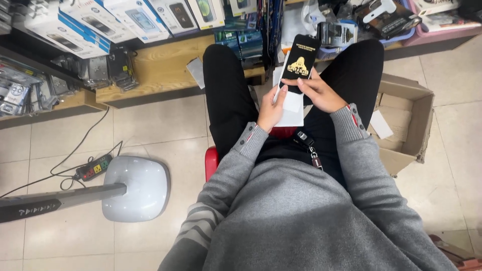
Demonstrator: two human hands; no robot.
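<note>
black packet (299,61) sits over the lap, upper end raised toward the shelf; a white sleeve (292,106) lies under and below it. Right hand (321,92) pinches the packet's lower edge, thumb on top; left hand (271,109) has its fingers pressed together on the sleeve's left side. Looks partway: packet is half clear of the sleeve, not yet separated, nothing opened as far as I can judge. Keys (307,143) rest on the lap, cardboard box (404,120) on the floor to the right holds a white slip. Hidden: sleeve's lower end behind the hands, whether anything is inside it, fan base (135,188) pole cut off at left
</note>
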